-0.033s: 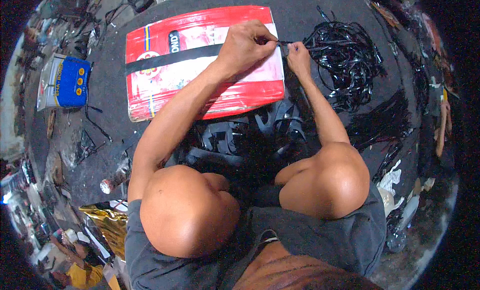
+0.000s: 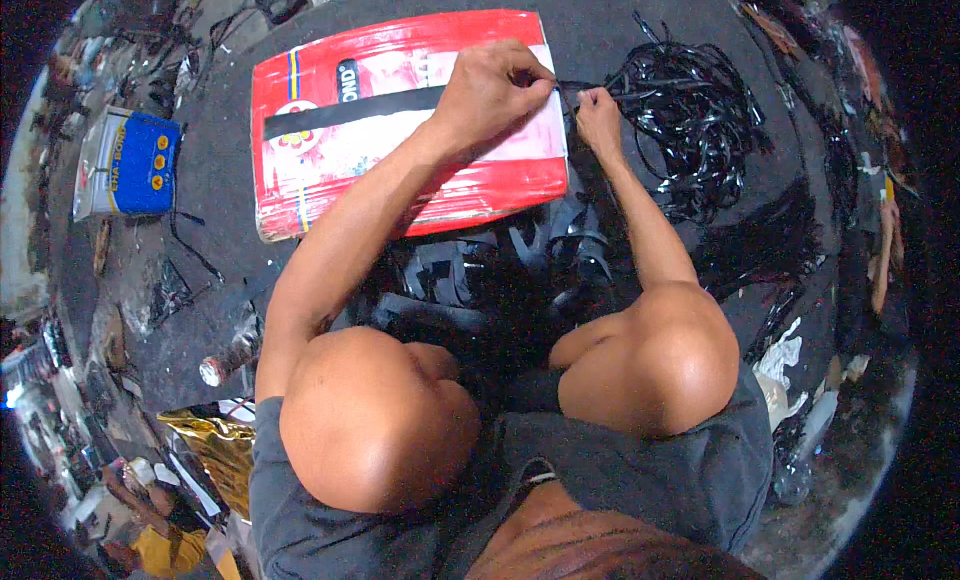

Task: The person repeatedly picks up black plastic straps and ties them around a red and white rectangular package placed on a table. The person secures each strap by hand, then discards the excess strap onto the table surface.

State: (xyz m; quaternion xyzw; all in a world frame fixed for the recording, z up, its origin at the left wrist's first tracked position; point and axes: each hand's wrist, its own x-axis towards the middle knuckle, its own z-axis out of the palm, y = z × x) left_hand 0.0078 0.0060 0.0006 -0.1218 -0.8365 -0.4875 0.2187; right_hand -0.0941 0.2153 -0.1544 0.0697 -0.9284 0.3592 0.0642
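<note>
And the black strip (image 2: 355, 111) slides! Its left end, at the very edge of the red-and-white printed panel (image 2: 480, 195) a moment ago, now sits a little inside that edge, pulled rightward while both hands hold almost the same spots. The strip lies flat across the panel and runs under the left hand (image 2: 490, 95), whose fingers are pinched together at the panel's right edge, apparently on the strip; the exact contact is tucked out of sight, and whether a blade sits there can't be told. Just beyond, clear of the panel, the right hand (image 2: 600, 120) has its fingers closed on a thin black strand (image 2: 572, 84) drawn out between the two.

How far along? Judging by the widths, the piece past the left hand is already narrow, while a good wide length still waits on the panel. A glossy tangle of thin black strands (image 2: 700, 130) is heaped just right of the right hand, and wider black bands (image 2: 450, 275) lie below the panel, in front of the knees. Off left, a blue-and-white tin (image 2: 145, 170) stays out of play.
</note>
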